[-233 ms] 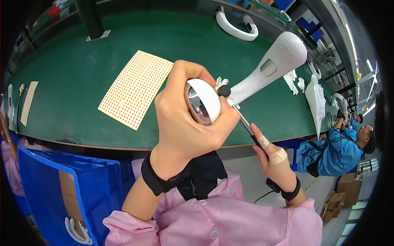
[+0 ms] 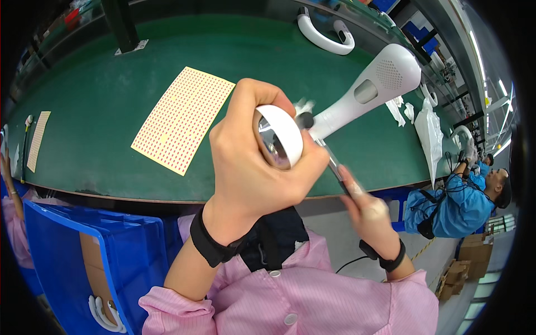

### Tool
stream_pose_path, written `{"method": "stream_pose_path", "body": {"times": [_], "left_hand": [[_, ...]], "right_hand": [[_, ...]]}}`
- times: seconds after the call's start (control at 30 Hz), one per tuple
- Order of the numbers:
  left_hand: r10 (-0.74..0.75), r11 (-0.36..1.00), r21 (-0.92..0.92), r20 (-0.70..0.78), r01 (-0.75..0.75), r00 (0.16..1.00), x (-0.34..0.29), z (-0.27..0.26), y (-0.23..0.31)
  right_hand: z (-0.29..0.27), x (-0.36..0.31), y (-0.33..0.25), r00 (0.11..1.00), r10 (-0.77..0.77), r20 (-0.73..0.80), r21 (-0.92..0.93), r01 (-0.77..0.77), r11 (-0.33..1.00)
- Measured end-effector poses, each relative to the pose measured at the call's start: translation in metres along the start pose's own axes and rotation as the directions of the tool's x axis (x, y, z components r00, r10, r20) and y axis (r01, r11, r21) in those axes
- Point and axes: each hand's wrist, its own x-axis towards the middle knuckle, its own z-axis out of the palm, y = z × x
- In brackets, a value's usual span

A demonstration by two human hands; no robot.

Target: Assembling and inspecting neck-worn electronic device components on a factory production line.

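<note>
My left hand (image 2: pixel 251 151) is closed around the rounded white end, with a shiny mirror-like face, of a white handheld device (image 2: pixel 365 89). The device's long body, with a dotted grille and a grey oval panel, slants up and right beyond my fingers. Closed on a slim metal-shafted tool (image 2: pixel 333 162) with a dark grip, my right hand (image 2: pixel 371 218) is smeared by motion and has tape on its fingers. A blurred black round tip (image 2: pixel 305 120) sits at the shaft's far end, beside the device by my left fingertips. Whether it touches the device I cannot tell.
A sheet of small red dots (image 2: pixel 181 120) lies on the green bench (image 2: pixel 100 111), left of my hands. A curved white part (image 2: pixel 326 39) rests at the back. White wrapping (image 2: pixel 429 134) lies at the right. Blue crates (image 2: pixel 134 245) stand below left. A person in blue (image 2: pixel 446 206) is at right.
My right hand and the tool have shifted slightly and are now blurred. My left hand keeps its hold, and the device has moved slightly to the right.
</note>
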Motion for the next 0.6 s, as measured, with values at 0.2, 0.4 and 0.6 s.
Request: {"method": "stream_pose_path", "body": {"times": [0.2, 0.4, 0.6], "left_hand": [[-0.028, 1.0, -0.013, 0.011, 0.029, 1.0, 0.0, 0.0, -0.004], [-0.024, 1.0, -0.006, 0.016, 0.024, 1.0, 0.003, 0.001, -0.003], [-0.06, 0.998, 0.021, 0.031, 0.06, 0.998, 0.007, 0.002, -0.004]], "right_hand": [[0.001, -0.001, 0.002, 1.0, 0.016, -0.024, 0.038, -0.015, 0.999], [0.003, -0.016, 0.012, 0.998, 0.056, -0.022, 0.06, -0.054, 0.997], [0.012, -0.025, 0.02, 0.997, 0.075, -0.007, 0.054, -0.075, 0.996]]}}
